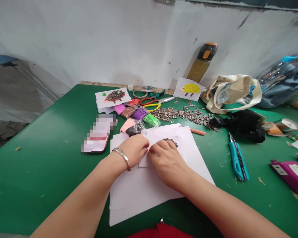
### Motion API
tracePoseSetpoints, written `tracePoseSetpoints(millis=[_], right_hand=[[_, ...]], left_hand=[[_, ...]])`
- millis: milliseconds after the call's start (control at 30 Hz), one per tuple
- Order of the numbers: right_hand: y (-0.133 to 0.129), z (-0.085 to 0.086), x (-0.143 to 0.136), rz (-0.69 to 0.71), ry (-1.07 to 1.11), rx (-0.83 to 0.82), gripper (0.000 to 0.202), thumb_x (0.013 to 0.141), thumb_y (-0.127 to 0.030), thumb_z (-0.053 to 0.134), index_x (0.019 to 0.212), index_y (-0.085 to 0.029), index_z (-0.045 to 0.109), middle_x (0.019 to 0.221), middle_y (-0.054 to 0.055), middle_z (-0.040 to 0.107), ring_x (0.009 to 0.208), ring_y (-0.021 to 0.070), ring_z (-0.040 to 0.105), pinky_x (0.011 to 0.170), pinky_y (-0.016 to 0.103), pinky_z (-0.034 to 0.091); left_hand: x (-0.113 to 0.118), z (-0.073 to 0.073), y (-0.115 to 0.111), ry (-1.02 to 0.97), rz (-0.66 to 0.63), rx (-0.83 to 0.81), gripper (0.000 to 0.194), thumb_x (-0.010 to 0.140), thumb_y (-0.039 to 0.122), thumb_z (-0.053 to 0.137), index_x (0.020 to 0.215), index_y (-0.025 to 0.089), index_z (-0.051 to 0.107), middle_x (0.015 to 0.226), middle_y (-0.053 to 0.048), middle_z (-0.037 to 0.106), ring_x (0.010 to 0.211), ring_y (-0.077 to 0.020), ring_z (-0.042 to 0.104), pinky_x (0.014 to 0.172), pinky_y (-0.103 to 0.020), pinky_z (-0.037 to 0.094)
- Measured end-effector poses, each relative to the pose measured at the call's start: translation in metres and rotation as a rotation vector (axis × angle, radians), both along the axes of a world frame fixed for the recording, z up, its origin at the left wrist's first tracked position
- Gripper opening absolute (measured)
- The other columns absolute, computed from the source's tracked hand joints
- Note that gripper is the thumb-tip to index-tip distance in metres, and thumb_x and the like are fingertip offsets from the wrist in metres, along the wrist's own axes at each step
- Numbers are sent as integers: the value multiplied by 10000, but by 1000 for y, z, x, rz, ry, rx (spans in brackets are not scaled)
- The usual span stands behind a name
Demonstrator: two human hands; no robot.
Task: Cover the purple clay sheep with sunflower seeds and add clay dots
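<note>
We take the paper stack [136, 198] on the desk [39, 178] as our landmark. On it lies a small white card [144, 162], largely covered by both hands; we see only part of the seed cluster [172, 142] at its far side. The left hand [135, 147] and right hand [167, 162] are curled, fingertips almost meeting over the card. We cannot tell whether either pinches anything; a tiny dark spot between them is too small to identify. Left of the paper stack, the screen of the phone [98, 137] is pixelated and unreadable. Well right of it, a magenta case [286, 177] is cut off, its pale label illegible.

Beyond the paper stack we record slender, striped loose seeds [188, 114], soft coloured clay in clear plastic packets [140, 113], metal-bladed scissors [167, 99], a seed-covered hedgehog picture [114, 96] and a yellow hedgehog drawing [191, 88]. Right of the paper stack lies a teal plastic cutter [237, 160]. A shiny metal bangle [123, 156] rings the left wrist.
</note>
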State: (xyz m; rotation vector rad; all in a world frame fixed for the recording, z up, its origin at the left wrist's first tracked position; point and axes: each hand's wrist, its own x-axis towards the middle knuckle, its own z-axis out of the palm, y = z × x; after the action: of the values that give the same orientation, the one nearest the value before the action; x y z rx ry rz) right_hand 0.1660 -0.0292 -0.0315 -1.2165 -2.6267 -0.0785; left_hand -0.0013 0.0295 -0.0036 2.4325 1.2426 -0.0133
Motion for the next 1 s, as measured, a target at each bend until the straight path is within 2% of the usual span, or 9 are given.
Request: tracePoseSetpoints(millis=[400, 567, 700, 867, 1000], right_hand=[[0, -4, -1, -4, 22, 30, 113, 835, -98, 528, 880, -148, 620, 912, 86, 586, 891, 227, 432, 785, 391, 320], [-2, -4, 2, -10, 32, 22, 186, 838, -95, 518, 969, -148, 639, 985, 97, 611, 958, 247, 450, 835, 405, 336], [-9, 0, 12, 17, 120, 49, 264, 860, -101, 493, 1071, -160, 639, 1101, 90, 616, 1012, 248, 459, 880, 413, 342], [-11, 2, 21, -2, 144, 38, 254, 849, -93, 504, 1037, -176, 653, 1045, 77, 638, 995, 237, 468, 870, 405, 346], [-8, -1, 15, 7, 116, 9, 240, 846, -102, 510, 1035, -167, 644, 1043, 86, 626, 993, 243, 460, 864, 408, 343]], left_hand=[[1, 1, 1, 4, -14, -4, 168, 861, 127, 500, 805, 146, 657, 838, -59, 643, 811, -196, 567, 726, -305, 433], [1, 1, 1, 22, -18, -8, 211, 881, 135, 470, 829, 147, 674, 852, -66, 651, 825, -205, 575, 732, -315, 436], [1, 3, 1, 15, -17, -27, 235, 888, 133, 452, 856, 144, 686, 871, -73, 658, 844, -207, 581, 746, -315, 439], [1, 4, 2, 18, -25, -31, 253, 880, 126, 446, 823, 148, 691, 840, -67, 663, 824, -205, 589, 731, -308, 440], [2, 4, 1, 4, -3, -37, 237, 882, 120, 454, 860, 148, 688, 880, -69, 667, 858, -199, 589, 757, -300, 441]])
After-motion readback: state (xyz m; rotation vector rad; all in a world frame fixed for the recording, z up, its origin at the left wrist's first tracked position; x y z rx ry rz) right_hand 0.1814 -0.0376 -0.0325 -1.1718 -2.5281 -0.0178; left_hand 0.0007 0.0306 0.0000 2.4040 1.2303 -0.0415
